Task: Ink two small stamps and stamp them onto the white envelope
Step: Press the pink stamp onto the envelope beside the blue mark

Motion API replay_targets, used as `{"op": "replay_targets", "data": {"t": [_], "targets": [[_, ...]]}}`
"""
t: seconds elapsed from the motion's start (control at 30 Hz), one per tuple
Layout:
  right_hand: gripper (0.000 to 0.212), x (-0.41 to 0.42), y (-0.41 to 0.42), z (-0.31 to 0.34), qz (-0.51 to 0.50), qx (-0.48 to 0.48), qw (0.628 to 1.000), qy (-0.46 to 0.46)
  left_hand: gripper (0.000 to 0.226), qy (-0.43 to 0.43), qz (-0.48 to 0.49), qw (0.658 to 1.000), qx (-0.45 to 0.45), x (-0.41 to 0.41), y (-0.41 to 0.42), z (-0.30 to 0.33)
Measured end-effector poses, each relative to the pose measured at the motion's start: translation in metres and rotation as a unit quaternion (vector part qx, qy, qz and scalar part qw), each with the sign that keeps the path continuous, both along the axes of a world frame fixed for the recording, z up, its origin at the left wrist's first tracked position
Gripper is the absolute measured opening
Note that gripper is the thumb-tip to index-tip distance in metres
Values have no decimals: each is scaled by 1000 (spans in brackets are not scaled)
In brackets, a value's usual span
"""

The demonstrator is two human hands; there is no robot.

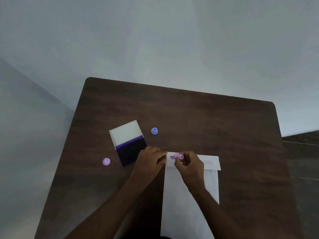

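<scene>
From the head camera, a white envelope [189,195] lies on the dark wooden surface [207,121]. The right hand [189,165] has its grip closed on a pink stamp [179,156], tilted above a purple mark [172,157] at the envelope's far left corner. The left hand [149,160] presses that corner flat, holding nothing. Left of the envelope sit the open ink pad [128,142], a blue stamp [154,131] and a pink cap [106,161].

A dark wooden table [207,118] stands against a pale wall [155,40].

right hand [189,165]: grips pink stamp [179,156] | envelope [186,195]: purple print [172,157]
</scene>
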State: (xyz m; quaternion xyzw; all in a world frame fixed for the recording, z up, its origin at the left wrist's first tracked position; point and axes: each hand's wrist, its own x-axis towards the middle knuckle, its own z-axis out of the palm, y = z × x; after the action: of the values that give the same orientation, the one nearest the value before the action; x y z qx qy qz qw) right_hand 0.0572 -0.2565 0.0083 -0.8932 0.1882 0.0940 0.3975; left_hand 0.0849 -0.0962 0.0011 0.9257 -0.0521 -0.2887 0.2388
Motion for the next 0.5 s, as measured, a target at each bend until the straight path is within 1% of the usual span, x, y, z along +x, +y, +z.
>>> {"op": "replay_targets", "data": {"t": [0.03,0.17,0.23,0.37,0.5], "targets": [[17,1,-3,-2,-7,3,1000,4,41,-32,8,999,-15,-4,-4,-1],[20,2,-14,-17,-22,24,999,19,48,-77,10,997,-15,-8,-15,-12],[22,2,-18,-24,-23,32,999,29,49,-99,1,995,0,-9,-18,-14],[24,6,-22,-32,-17,31,998,54,51,-101,-7,994,31,-11,-25,-18],[26,7,-24,-36,4,25,998,63,51,-104,10,993,50,-14,-29,-23]]}}
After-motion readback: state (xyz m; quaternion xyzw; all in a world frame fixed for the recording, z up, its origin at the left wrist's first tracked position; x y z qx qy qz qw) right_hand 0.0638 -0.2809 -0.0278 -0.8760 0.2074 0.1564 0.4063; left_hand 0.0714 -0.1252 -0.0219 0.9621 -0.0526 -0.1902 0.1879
